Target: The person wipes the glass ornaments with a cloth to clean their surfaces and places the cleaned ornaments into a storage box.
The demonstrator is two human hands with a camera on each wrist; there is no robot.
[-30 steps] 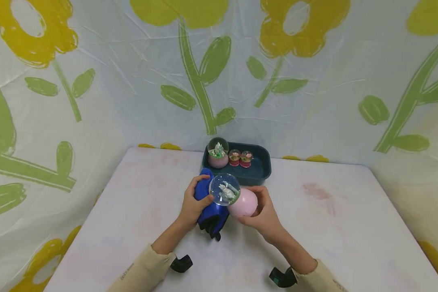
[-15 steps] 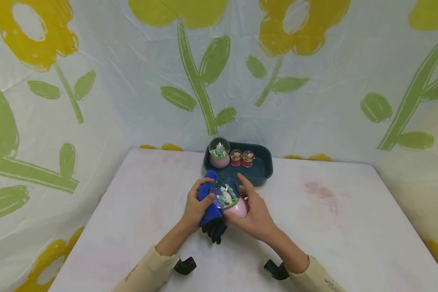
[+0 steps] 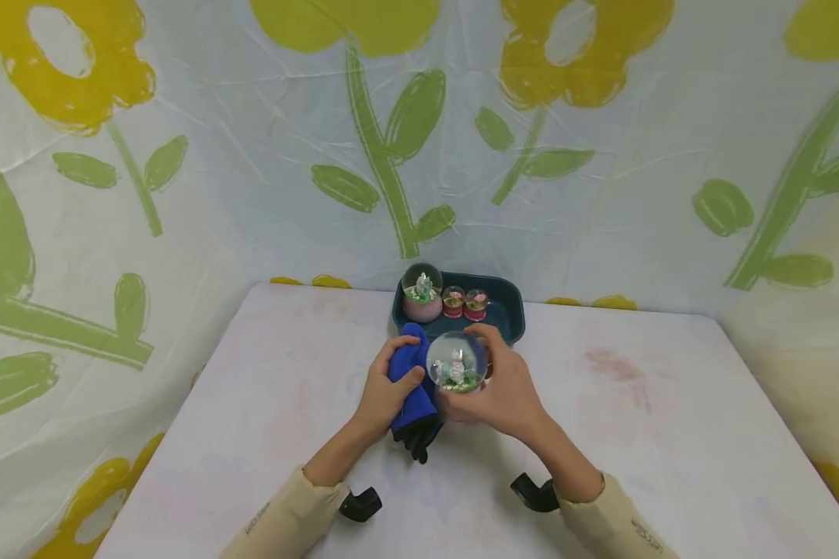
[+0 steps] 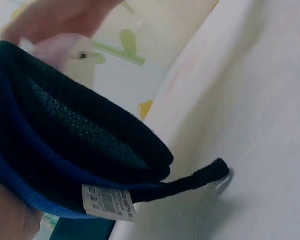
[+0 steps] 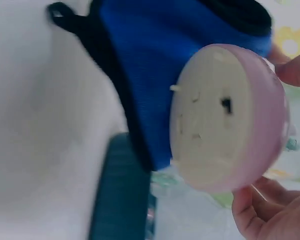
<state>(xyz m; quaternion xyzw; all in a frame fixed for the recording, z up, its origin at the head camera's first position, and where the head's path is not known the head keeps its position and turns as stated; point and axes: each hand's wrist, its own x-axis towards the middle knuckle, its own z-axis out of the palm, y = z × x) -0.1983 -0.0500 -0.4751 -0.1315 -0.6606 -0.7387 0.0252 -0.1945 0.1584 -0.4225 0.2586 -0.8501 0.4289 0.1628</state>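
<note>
My right hand holds a snow globe by its pink base, with a white figure and green bits inside the clear dome. In the right wrist view the base's pale underside faces the camera, with a small dark switch on it. My left hand grips a folded blue cloth with black edging, just left of the globe. A white printed label and a black loop hang from the cloth in the left wrist view. Whether cloth and dome touch, I cannot tell.
Behind my hands a dark teal tray stands near the table's back edge. Inside it sit another pink-based snow globe and two small red-based globes. A flower-printed sheet hangs behind and around the white table.
The snow globe has turned from lying sideways, base to the right, to nearly upright, dome up. My right hand has turned with it. My left hand keeps the cloth, shifted slightly right.
</note>
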